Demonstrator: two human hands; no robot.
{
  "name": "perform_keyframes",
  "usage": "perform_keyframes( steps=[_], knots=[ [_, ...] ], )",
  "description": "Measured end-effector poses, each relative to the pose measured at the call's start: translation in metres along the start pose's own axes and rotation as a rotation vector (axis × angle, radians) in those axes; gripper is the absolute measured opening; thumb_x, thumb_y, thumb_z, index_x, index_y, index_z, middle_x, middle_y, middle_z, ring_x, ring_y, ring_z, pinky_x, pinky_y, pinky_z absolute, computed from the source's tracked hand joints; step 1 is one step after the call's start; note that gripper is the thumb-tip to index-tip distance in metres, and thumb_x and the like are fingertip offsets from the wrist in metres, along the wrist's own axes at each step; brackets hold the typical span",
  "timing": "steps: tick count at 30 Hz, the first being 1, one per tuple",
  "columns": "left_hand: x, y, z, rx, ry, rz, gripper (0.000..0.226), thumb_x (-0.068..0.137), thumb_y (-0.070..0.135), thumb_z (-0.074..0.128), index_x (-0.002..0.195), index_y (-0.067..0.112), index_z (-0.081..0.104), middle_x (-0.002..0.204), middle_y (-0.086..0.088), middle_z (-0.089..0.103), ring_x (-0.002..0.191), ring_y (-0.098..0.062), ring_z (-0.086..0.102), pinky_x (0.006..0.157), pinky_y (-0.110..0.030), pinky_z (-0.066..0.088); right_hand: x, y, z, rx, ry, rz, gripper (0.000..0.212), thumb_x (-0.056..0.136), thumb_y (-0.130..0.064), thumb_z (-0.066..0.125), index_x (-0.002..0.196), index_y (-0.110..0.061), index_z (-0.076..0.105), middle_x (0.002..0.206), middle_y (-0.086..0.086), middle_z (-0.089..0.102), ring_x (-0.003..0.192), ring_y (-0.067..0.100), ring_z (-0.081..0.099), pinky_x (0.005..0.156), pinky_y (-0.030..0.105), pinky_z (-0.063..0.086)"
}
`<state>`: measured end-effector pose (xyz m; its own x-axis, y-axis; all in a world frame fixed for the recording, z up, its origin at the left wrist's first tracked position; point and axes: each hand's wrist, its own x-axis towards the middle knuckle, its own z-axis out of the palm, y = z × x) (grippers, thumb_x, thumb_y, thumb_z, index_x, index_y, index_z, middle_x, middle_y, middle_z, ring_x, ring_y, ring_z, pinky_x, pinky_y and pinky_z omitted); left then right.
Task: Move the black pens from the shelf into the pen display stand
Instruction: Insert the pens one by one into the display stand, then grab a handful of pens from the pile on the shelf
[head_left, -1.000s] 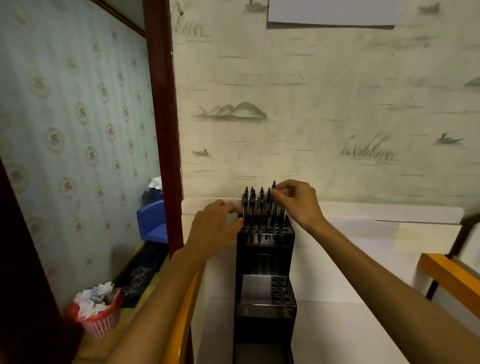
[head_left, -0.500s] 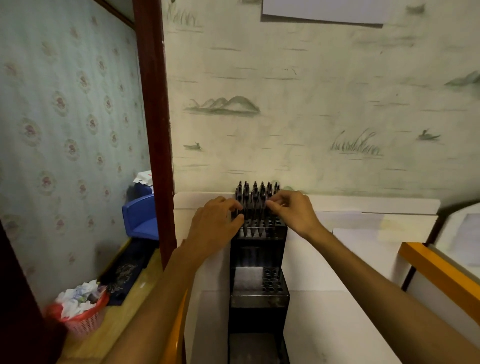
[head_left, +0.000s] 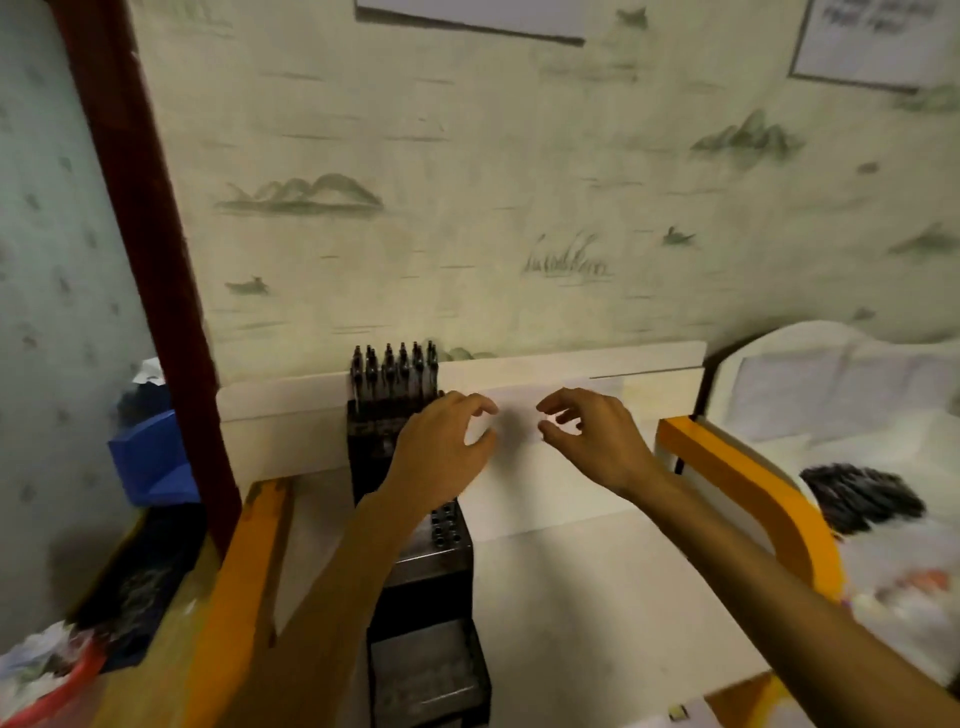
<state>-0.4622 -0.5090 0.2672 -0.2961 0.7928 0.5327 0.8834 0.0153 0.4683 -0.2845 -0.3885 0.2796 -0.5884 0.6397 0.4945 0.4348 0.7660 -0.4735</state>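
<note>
A black tiered pen display stand (head_left: 426, 571) stands against the wall on a white surface. Several black pens (head_left: 392, 374) stand upright in its top tier. My left hand (head_left: 441, 447) hovers in front of the stand's right side, fingers loosely curled and holding nothing. My right hand (head_left: 587, 436) is to the right of it over the white surface, fingers relaxed and empty. A blurred pile of black pens (head_left: 862, 496) lies on a white shelf at the far right.
An orange rail (head_left: 748, 499) edges the right shelf; another orange rail (head_left: 244, 582) runs on the left. A dark red post (head_left: 150, 249) stands at left, with a blue bin (head_left: 156, 457) and a red basket of paper (head_left: 47, 680) beyond it.
Both hands have come off the pens in the top tier and moved right. The view has swung right, bringing the pile of pens on the right shelf into sight.
</note>
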Motion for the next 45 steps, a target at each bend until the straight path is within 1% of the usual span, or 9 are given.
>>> perform_keyframes(
  steps=[9,18,21,24,26,29,32,39,45],
  knots=[
    [0.01,0.141,0.11,-0.035,-0.069,0.031,0.03,0.096,0.043,0.06,0.124,0.036,0.061,0.129,0.008,0.062,0.112,-0.016,0.059,0.101,-0.043,0.05,-0.079,0.123,-0.112,-0.164,0.007,0.082,0.026,0.092,-0.035,0.061,0.116,-0.027,0.067,0.115,-0.006,0.068,0.097,0.01,0.063,0.082,0.028,0.05],
    [0.014,0.277,0.24,0.0,-0.111,0.147,0.028,0.096,0.039,0.059,0.122,0.029,0.063,0.125,0.004,0.064,0.108,-0.018,0.059,0.092,-0.037,0.049,-0.153,0.269,-0.22,-0.319,-0.043,0.126,0.027,0.096,-0.036,0.058,0.119,-0.026,0.065,0.121,-0.003,0.066,0.103,0.018,0.065,0.083,0.036,0.054],
    [0.021,0.309,0.277,0.012,-0.119,0.151,0.028,0.093,0.038,0.061,0.12,0.032,0.064,0.121,0.005,0.064,0.105,-0.017,0.06,0.081,-0.026,0.04,-0.167,0.313,-0.243,-0.35,-0.068,0.136,0.025,0.095,-0.033,0.058,0.118,-0.024,0.066,0.116,-0.002,0.067,0.099,0.018,0.065,0.079,0.034,0.051],
    [0.026,0.335,0.313,0.008,-0.139,0.144,0.03,0.092,0.04,0.061,0.122,0.036,0.063,0.12,0.007,0.063,0.104,-0.015,0.06,0.085,-0.03,0.048,-0.177,0.353,-0.259,-0.349,-0.057,0.148,0.022,0.094,-0.032,0.06,0.112,-0.022,0.068,0.106,-0.004,0.067,0.095,0.019,0.064,0.068,0.03,0.045],
    [0.029,0.349,0.338,0.061,-0.154,0.153,0.031,0.094,0.044,0.058,0.124,0.037,0.061,0.123,0.006,0.062,0.105,-0.016,0.06,0.091,-0.035,0.05,-0.182,0.377,-0.264,-0.346,-0.047,0.157,0.02,0.094,-0.032,0.061,0.109,-0.022,0.068,0.102,-0.005,0.067,0.093,0.018,0.063,0.065,0.028,0.04],
    [0.036,0.363,0.379,0.107,-0.196,0.177,0.034,0.095,0.044,0.054,0.127,0.035,0.059,0.125,0.005,0.061,0.112,-0.019,0.057,0.092,-0.035,0.047,-0.182,0.415,-0.265,-0.324,-0.061,0.178,0.02,0.093,-0.032,0.061,0.109,-0.021,0.069,0.105,-0.003,0.067,0.093,0.02,0.063,0.071,0.033,0.051],
    [0.05,0.371,0.422,0.132,-0.238,0.174,0.036,0.096,0.044,0.05,0.129,0.034,0.058,0.127,0.005,0.059,0.115,-0.019,0.054,0.095,-0.039,0.047,-0.175,0.456,-0.262,-0.31,-0.1,0.208,0.017,0.091,-0.029,0.061,0.104,-0.019,0.067,0.105,0.0,0.067,0.093,0.022,0.064,0.075,0.038,0.054],
    [0.097,0.362,0.514,0.163,-0.291,0.098,0.036,0.096,0.041,0.049,0.13,0.033,0.057,0.124,0.004,0.061,0.112,-0.02,0.055,0.09,-0.037,0.044,-0.147,0.557,-0.245,-0.311,-0.145,0.221,0.021,0.091,-0.027,0.062,0.11,-0.024,0.068,0.113,-0.005,0.068,0.097,0.018,0.065,0.07,0.025,0.047],
    [0.122,0.347,0.573,0.153,-0.363,-0.03,0.035,0.096,0.039,0.05,0.129,0.032,0.059,0.126,0.002,0.062,0.112,-0.022,0.057,0.092,-0.039,0.048,-0.121,0.622,-0.225,-0.291,-0.226,0.249,0.028,0.091,-0.027,0.063,0.118,-0.024,0.067,0.12,-0.003,0.067,0.103,0.019,0.064,0.072,0.023,0.042]
  ],
)
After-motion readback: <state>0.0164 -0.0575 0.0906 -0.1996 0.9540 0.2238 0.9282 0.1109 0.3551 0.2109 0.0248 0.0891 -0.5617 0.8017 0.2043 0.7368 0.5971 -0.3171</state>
